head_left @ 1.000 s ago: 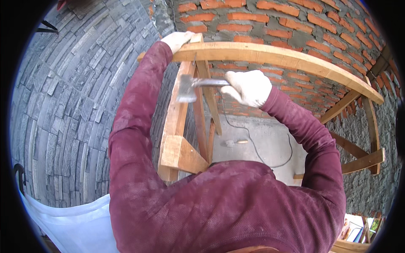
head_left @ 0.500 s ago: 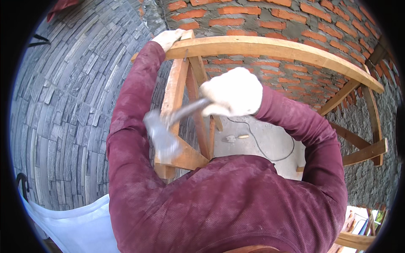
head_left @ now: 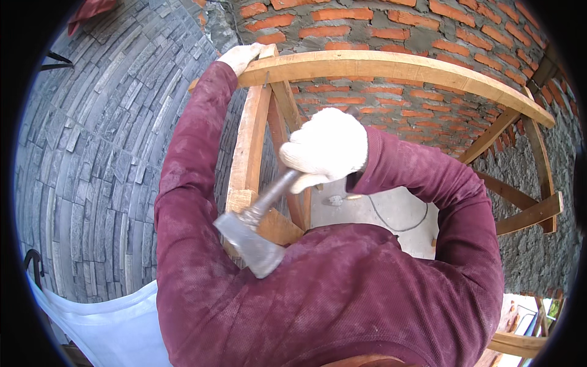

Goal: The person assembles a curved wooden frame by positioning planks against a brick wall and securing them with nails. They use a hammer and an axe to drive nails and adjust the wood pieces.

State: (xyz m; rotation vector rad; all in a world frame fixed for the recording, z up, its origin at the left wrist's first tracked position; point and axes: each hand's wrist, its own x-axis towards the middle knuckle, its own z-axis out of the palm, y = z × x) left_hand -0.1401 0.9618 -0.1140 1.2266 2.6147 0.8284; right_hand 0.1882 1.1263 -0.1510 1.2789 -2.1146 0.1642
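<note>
My right hand (head_left: 327, 147), in a white knit glove, is wrapped round the handle of a hatchet (head_left: 252, 244). Its metal head hangs low, close to my chest and left upper arm. At the far left, my left hand (head_left: 240, 58), gloved too, grips a long wooden beam (head_left: 379, 66) near its left end, where it meets an upright wooden post (head_left: 247, 147). Part of its fingers is hidden behind the wood. A thin nail (head_left: 266, 78) stands out of the beam at that joint, to the right of my left hand.
A rough brick wall (head_left: 397, 33) rises behind the beam, and grey stone cladding (head_left: 104, 153) covers the left side. Braced wooden legs (head_left: 538, 159) stand at the right. On the floor below lie a dark cable (head_left: 391, 227) and a small trowel-like tool (head_left: 335, 200). White cloth (head_left: 110, 324) hangs at lower left.
My right hand has dropped slightly and shifted left, and the hatchet head has swung down toward my chest. My left hand keeps its hold on the beam.
</note>
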